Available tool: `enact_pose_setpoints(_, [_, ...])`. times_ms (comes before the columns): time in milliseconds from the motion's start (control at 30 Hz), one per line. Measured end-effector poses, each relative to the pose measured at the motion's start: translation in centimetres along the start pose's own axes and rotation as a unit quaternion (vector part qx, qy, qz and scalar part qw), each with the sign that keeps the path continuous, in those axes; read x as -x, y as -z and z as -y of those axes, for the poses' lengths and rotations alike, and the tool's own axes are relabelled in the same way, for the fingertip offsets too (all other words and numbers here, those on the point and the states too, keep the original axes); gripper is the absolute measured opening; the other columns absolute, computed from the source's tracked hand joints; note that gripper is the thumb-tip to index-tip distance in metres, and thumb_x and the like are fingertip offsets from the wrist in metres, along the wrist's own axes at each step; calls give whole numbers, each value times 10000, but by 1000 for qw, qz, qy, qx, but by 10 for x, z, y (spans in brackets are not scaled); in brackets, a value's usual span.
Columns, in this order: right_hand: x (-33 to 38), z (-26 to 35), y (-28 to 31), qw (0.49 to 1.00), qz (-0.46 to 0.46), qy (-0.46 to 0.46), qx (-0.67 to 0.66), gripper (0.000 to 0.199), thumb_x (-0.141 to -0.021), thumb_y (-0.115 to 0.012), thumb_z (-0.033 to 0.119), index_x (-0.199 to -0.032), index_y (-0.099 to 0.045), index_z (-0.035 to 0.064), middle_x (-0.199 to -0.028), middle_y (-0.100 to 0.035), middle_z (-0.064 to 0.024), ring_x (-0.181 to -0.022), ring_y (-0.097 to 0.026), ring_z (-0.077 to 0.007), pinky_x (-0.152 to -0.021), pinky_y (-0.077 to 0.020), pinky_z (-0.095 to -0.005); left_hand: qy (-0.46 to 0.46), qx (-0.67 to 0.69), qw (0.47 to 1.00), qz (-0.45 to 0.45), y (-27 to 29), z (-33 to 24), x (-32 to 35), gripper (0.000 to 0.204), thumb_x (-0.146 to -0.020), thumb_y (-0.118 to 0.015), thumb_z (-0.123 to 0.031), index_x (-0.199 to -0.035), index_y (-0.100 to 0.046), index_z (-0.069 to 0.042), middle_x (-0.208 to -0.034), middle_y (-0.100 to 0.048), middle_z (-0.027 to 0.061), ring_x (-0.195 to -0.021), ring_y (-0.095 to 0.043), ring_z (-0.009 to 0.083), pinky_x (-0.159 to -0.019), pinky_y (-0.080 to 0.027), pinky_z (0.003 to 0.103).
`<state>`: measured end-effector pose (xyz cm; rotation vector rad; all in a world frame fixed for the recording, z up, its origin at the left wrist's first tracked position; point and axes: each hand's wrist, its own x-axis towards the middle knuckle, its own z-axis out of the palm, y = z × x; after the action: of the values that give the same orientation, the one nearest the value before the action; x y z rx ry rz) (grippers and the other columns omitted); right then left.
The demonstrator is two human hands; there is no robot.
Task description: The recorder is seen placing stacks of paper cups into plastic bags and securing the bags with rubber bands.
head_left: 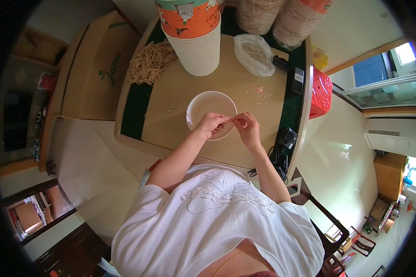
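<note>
Over the near right rim of a round white paper tub [207, 100], my two hands meet fingertip to fingertip. My left hand [211, 126] is closed in a pinch, partly covering the tub's opening. Closed as well, my right hand [247, 128] pinches at the same spot, just outside the rim. Whatever lies between the fingers is too small to make out. A thin beige cord [170, 109] lies loosely on the board left of the tub. Small pink and white beads [260, 92] are scattered to the right.
A tall stack of paper tubs [198, 51] stands behind, beside a heap of beige cord [152, 62]. At the back right are a clear plastic bag [254, 54] and wrapped tub stacks [300, 21]. Black adapters [290, 137] and cables line the right edge. A cardboard box [94, 69] stands left.
</note>
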<state>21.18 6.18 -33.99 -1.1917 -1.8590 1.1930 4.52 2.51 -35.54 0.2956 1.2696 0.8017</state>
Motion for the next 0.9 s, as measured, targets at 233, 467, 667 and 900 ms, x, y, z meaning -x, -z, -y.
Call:
enact_pose_setpoints(233, [0,1,1,1000,2,21,5,61,-775,-650,26,-836,-645,26,-757,-566,-84,-654,-567,-173,-603,-476,-277,12,-13,1000,-2,4,0,-4,95,-847,-632,-196,-868,-651,-106,-654,-518,-71,-543,-436,21,-420,-267,175])
enact_pose_setpoints(467, [-1,1,4,999,16,28,5,70,-775,-648,23,-842,-653,40,-762,-558,-88,-658,-559,-183,-609,-472,-280,43,61,996,56,9,2,-11,88,-848,-628,-169,-879,-630,-87,-702,-535,-42,-563,-456,46,-407,-274,184])
enact_pose_setpoints(667, [0,1,4,999,22,32,-11,76,-780,-639,11,-849,-653,41,-778,-556,-90,-660,-559,-176,-615,-475,-278,52,78,992,86,14,3,-16,77,-834,-637,-159,-838,-616,-85,-703,-537,-28,-569,-471,57,-408,-291,186])
enact_pose_setpoints(900, [0,1,2,999,23,26,4,80,-763,-657,39,-843,-655,53,-768,-568,-87,-648,-564,-177,-591,-469,-278,82,122,983,112,14,2,-13,84,-842,-611,-176,-825,-604,-94,-750,-589,11,-606,-513,76,-417,-313,180])
